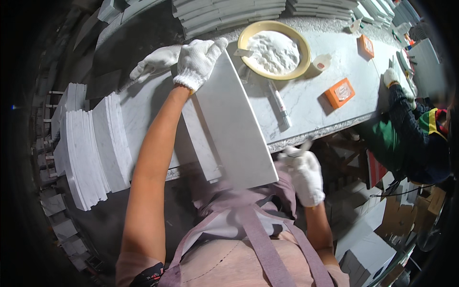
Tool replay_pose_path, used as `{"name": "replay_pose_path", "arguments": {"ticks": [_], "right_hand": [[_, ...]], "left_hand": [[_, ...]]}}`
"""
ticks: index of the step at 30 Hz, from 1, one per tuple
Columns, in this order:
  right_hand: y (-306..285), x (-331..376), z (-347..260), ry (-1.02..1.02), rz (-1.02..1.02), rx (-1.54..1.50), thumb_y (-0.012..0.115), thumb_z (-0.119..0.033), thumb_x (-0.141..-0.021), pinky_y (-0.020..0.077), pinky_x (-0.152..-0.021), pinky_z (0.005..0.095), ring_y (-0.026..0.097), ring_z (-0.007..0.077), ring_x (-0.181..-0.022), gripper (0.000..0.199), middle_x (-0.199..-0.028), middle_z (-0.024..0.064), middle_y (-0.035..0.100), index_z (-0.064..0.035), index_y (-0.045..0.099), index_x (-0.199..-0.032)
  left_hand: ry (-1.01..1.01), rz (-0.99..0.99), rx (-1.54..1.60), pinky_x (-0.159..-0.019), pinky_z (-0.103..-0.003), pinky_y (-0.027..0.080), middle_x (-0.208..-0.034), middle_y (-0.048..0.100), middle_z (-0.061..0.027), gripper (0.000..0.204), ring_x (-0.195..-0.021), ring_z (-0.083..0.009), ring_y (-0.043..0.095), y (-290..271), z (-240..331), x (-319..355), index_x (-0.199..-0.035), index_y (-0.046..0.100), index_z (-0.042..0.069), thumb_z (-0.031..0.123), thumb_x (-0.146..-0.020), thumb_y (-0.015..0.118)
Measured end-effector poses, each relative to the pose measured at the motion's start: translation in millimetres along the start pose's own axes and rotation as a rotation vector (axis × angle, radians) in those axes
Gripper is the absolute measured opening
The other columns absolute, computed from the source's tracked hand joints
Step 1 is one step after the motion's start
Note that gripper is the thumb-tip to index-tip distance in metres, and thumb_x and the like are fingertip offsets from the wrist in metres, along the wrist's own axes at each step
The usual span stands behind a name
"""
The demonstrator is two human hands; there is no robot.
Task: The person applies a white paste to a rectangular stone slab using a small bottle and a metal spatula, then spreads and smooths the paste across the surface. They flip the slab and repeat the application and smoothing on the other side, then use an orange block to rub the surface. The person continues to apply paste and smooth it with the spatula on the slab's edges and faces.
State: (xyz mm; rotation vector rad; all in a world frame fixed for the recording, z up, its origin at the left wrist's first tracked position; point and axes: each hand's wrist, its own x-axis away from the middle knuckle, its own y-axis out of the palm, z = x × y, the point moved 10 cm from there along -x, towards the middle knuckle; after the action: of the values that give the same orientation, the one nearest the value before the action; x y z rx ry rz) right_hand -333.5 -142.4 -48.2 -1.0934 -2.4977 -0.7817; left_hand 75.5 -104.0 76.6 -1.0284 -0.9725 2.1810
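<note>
My left hand (198,63), in a white knit glove, grips the far end of a long white stone tile (234,124). The tile is tilted, its near end reaching past the table edge over my lap. Under its left side another pale tile (203,143) shows in part. Off the tile's near right corner is my right hand (306,179), also gloved, its fingers closed round a small pale flat piece (306,144) too blurred to name. A crumpled white glove (155,62) lies beside my left hand.
A yellow bowl of white powder (275,48), a white marker pen (279,103), a small cup (321,62) and orange boxes (340,93) (366,46) sit on the marble tabletop (306,115). Stacked tiles (91,148) stand left; more (220,14) lie behind. A co-worker (406,129) works at right.
</note>
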Motion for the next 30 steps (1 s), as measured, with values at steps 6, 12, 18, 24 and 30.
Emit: {"name": "replay_pose_path", "arguments": {"ticks": [6, 12, 18, 24, 30], "right_hand": [[101.8, -3.6, -20.7, 0.113, -0.355, -0.251, 0.079, -0.022, -0.096, 0.0515, -0.076, 0.0235, 0.063, 0.0086, -0.085, 0.027, -0.1, 0.0029, 0.071, -0.0055, 0.064, -0.111], [130.9, 17.6, -35.0, 0.171, -0.317, -0.001, 0.08, -0.018, -0.093, 0.054, -0.084, 0.0285, 0.066, 0.0128, -0.092, 0.029, -0.107, 0.0066, 0.07, -0.0035, 0.064, -0.111], [165.6, 31.2, -54.4, 0.062, -0.461, 0.148, 0.071, -0.017, -0.101, 0.0554, -0.095, 0.0308, 0.068, 0.0168, -0.111, 0.039, -0.123, 0.0106, 0.073, 0.0008, 0.062, -0.135], [176.9, 7.7, -38.5, 0.137, -0.435, 0.039, 0.071, -0.017, -0.102, 0.0584, -0.084, 0.03, 0.07, 0.0134, -0.094, 0.029, -0.108, 0.0081, 0.075, -0.002, 0.067, -0.126], [179.8, -40.7, -31.3, 0.144, -0.276, 0.203, 0.069, -0.022, -0.103, 0.0585, -0.073, 0.0254, 0.065, 0.0086, -0.078, 0.032, -0.096, 0.0029, 0.07, -0.0016, 0.066, -0.127]], "left_hand": [[-0.034, 0.189, 0.187, -0.074, -0.045, 0.052, -0.081, 0.07, -0.0192, 0.047, -0.08, -0.0384, 0.067, -19.0, -15.9, 8.3, -0.083, 0.072, 0.002, 0.042, -0.104, 0.063], [-0.203, 0.338, 0.529, -0.083, -0.039, 0.054, -0.089, 0.075, -0.0131, 0.036, -0.087, -0.027, 0.071, -33.9, -51.9, 29.1, -0.1, 0.076, -0.001, 0.032, -0.105, 0.065], [-0.698, 0.269, 1.234, -0.083, -0.037, 0.055, -0.079, 0.068, -0.0091, 0.056, -0.07, -0.0224, 0.063, -6.3, -64.5, 48.8, -0.078, 0.065, 0.005, 0.051, -0.108, 0.053], [-0.41, 0.384, 1.563, -0.069, -0.042, 0.054, -0.061, 0.057, -0.0062, 0.06, -0.065, -0.0263, 0.059, -28.3, -65.7, 52.0, -0.069, 0.057, 0.012, 0.054, -0.11, 0.043], [0.011, 0.153, 1.805, -0.066, -0.042, 0.05, -0.066, 0.058, -0.0054, 0.061, -0.067, -0.0282, 0.057, -25.6, -69.5, 43.3, -0.075, 0.055, 0.014, 0.057, -0.112, 0.032]]}}
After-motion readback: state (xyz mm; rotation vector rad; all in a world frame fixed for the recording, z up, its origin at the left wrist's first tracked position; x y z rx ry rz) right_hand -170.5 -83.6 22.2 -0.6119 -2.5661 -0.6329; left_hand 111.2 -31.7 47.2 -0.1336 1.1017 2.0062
